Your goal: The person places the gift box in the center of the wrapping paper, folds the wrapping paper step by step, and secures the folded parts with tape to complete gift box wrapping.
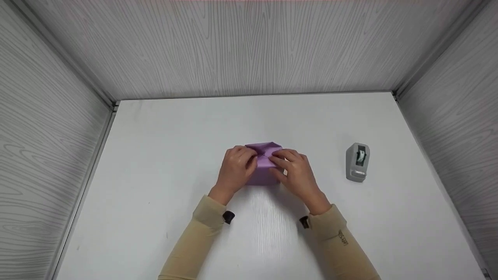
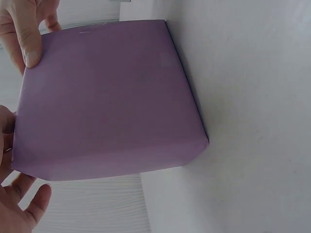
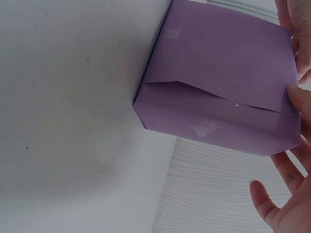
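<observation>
A box wrapped in purple paper (image 1: 263,178) stands on the white table between both hands. Loose flaps (image 1: 266,147) are raised and folded inward at its upper end. With curled fingers my left hand (image 1: 235,167) pinches the paper at the left top edge. My right hand (image 1: 298,173) has bent fingertips on the right flap, its thumb against the near side. The left wrist view shows a smooth purple face (image 2: 112,97). Seen from the right wrist, a paper seam gapes slightly, with clear tape (image 3: 205,128) beside it. The inner fold is partly hidden by fingers.
A grey tape dispenser (image 1: 357,165) with a roll in it stands on the table (image 1: 155,155) to the right of the box. Grey wood-grain panels (image 1: 249,50) enclose the table at the back and on both sides.
</observation>
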A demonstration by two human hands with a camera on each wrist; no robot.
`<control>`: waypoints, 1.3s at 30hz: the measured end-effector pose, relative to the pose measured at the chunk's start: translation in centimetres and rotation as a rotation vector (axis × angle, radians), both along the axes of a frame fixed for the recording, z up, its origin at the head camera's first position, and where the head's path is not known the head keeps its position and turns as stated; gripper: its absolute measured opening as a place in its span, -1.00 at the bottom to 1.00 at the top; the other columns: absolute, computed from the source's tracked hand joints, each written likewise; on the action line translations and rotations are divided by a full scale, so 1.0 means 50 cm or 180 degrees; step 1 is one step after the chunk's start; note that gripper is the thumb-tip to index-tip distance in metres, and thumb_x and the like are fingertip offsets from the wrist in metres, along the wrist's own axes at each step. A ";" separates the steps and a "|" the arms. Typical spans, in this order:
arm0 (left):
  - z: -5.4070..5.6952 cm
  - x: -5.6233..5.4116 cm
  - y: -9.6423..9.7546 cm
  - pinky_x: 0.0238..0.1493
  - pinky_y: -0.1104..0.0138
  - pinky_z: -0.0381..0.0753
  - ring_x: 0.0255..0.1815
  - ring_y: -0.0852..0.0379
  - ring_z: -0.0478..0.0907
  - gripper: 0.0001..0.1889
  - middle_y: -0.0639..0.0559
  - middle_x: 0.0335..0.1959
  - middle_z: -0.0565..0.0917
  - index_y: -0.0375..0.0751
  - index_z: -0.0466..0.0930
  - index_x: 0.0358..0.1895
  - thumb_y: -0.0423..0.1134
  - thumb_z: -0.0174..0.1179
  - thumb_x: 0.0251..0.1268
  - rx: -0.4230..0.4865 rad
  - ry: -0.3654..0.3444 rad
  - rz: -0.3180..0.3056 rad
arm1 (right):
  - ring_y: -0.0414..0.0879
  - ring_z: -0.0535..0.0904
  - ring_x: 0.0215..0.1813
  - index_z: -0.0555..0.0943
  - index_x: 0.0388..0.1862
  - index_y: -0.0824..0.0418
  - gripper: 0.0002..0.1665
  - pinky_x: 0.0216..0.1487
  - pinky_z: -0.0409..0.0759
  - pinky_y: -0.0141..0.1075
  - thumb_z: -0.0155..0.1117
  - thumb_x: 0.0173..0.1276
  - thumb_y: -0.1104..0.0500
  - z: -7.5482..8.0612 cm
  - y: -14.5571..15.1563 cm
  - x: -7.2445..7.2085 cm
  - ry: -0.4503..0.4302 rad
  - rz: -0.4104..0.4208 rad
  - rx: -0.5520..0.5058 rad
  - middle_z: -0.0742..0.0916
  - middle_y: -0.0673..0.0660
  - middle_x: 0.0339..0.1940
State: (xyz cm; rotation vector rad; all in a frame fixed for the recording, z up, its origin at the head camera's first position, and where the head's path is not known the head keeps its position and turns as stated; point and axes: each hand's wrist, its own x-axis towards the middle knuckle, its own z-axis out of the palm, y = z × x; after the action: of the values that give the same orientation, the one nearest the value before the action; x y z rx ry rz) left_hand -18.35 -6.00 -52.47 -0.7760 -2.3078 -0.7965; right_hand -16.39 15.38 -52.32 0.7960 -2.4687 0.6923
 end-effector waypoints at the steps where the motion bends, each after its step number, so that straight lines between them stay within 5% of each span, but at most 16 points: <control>1: -0.001 0.001 -0.001 -0.09 0.09 0.52 -0.11 -0.04 0.56 -0.89 -0.03 -0.23 0.71 -0.24 0.69 -0.20 -0.31 0.21 0.32 -0.0017 -0.0013 -0.0019 | 0.04 0.53 0.15 0.74 0.01 0.16 -0.66 -0.03 0.48 0.05 0.45 0.26 0.10 0.000 0.000 0.000 -0.0011 -0.0007 0.0006 0.68 0.08 0.05; 12: -0.010 0.005 -0.002 -0.01 0.08 0.50 0.01 -0.04 0.54 -0.81 -0.11 -0.07 0.61 -0.32 0.68 -0.08 -0.32 0.19 0.36 0.0127 -0.0034 -0.0067 | 0.04 0.51 0.17 0.73 0.02 0.17 -0.65 -0.05 0.47 0.02 0.45 0.27 0.12 0.003 -0.003 0.005 -0.0116 -0.0029 0.0003 0.67 0.09 0.10; 25: -0.026 0.014 -0.005 0.09 0.05 0.46 0.12 -0.05 0.48 -0.74 -0.10 0.02 0.59 -0.27 0.69 0.04 -0.23 0.15 0.43 -0.0072 0.0036 -0.0043 | 0.04 0.47 0.16 0.71 -0.13 0.11 -0.77 -0.09 0.45 0.00 0.44 0.23 0.11 0.018 0.000 -0.006 -0.0328 0.0061 0.0168 0.44 -0.01 0.44; 39: -0.031 0.024 -0.011 0.14 0.04 0.42 0.21 -0.04 0.43 -0.69 -0.03 0.16 0.62 -0.24 0.66 0.11 -0.19 0.09 0.47 -0.0375 0.0058 -0.0081 | 0.10 0.47 0.07 0.65 -0.20 0.10 -0.76 -0.06 0.46 -0.03 0.37 0.11 0.13 0.038 -0.008 -0.024 -0.0345 0.0121 0.0570 0.25 -0.11 0.55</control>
State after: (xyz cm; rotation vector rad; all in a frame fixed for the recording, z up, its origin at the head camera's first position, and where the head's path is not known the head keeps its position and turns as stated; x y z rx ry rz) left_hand -17.17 -6.58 -54.03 -0.8620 -2.3498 -0.6662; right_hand -17.58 14.99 -50.44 0.8947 -2.6482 0.5459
